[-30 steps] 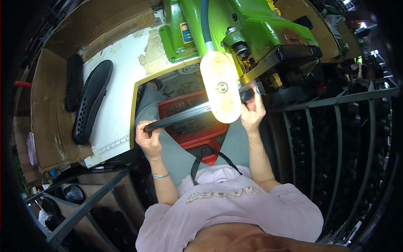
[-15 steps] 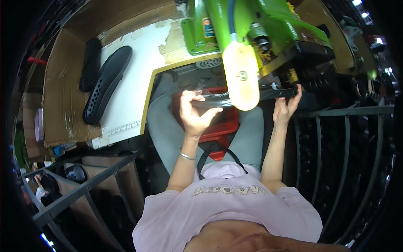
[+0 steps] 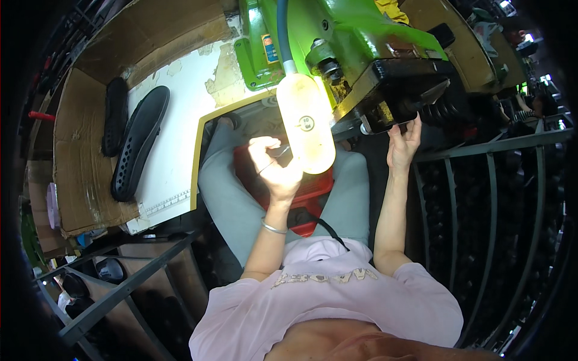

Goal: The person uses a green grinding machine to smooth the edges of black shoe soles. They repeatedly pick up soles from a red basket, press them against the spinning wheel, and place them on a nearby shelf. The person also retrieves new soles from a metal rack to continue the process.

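Note:
My left hand (image 3: pixel 278 174) is raised in front of the green machine (image 3: pixel 367 36), its fingers curled. The glowing oval lamp (image 3: pixel 308 147) hides part of its thumb side. A thin shiny edge shows by those fingers, too little to name. My right hand (image 3: pixel 403 145) is up against the underside of the machine's black head (image 3: pixel 400 87), fingers pinched upward. What it grips there merges with the dark metal. Two black shoe soles lie to the left: one sole (image 3: pixel 141 144) with a row of holes along its side, another sole (image 3: pixel 114 114) against the cardboard.
A cardboard box wall (image 3: pixel 81 150) edges the white worktop (image 3: pixel 174 144), which has a yellow-rimmed cutout. A red stool (image 3: pixel 316 191) stands between my legs. Metal rails flank me, a left rail (image 3: pixel 129 287) and a right rail (image 3: pixel 494 149).
The view has shifted, so the machine and lamp appear farther left. The long dark strip between my hands has gone out of sight. My left hand now overlaps the lamp's edge.

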Available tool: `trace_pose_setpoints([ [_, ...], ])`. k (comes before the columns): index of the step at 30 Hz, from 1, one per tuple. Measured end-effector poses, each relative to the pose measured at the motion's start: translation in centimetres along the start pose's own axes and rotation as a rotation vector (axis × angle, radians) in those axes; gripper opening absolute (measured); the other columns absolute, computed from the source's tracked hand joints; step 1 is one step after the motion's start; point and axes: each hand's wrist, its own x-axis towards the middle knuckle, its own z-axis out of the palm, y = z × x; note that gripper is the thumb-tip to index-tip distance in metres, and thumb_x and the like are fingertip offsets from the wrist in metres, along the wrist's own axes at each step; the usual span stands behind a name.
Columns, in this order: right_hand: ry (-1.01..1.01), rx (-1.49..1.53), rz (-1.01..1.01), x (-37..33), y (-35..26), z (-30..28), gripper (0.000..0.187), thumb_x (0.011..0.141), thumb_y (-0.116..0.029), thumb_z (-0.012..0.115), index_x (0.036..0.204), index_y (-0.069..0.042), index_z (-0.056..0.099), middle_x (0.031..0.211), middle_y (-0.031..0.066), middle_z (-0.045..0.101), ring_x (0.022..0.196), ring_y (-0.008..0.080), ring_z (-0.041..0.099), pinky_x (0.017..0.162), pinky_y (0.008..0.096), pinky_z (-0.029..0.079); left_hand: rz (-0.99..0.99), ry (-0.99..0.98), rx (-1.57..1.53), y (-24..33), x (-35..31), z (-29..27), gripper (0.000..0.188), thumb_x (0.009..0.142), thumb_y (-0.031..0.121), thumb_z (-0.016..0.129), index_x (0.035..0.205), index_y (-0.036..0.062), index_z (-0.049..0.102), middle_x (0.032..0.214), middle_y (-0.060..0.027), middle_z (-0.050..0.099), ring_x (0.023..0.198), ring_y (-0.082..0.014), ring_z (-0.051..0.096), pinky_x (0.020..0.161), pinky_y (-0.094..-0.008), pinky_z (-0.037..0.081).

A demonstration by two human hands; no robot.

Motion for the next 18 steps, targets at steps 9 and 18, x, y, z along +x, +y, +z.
trace_pose_setpoints([
  [9, -0.133, -0.155, 0.008, -2.5, -0.3, 2.3, 0.066, 0.075, 0.011, 0.070, 0.136, 0.004, 0.045, 0.109, 0.0112, 0.063, 0.097, 0.0151, 0.060, 0.084, 0.0269, 0.050, -0.142, -0.020, -0.118, -0.7, 0.7, -6.6, 0.032, 0.064, -0.005, 0.079, 0.089, -0.0012, 0.059, 0.096, -0.0056, 0.043, 0.081, -0.0144, 0.052, 0.069, -0.0248, 0.047],
  [18, -0.223, -0.351, -0.197, -6.3, 2.5, 5.7, 0.061, 0.061, -0.003, 0.085, 0.116, 0.003, 0.061, 0.115, 0.0162, 0.064, 0.099, 0.0243, 0.063, 0.085, 0.0324, 0.052, -0.311, 0.099, -0.295, -4.3, -1.8, -13.1, 0.028, 0.077, 0.015, 0.078, 0.088, 0.0019, 0.056, 0.095, -0.0048, 0.046, 0.083, -0.0137, 0.050, 0.080, -0.0279, 0.047],
])
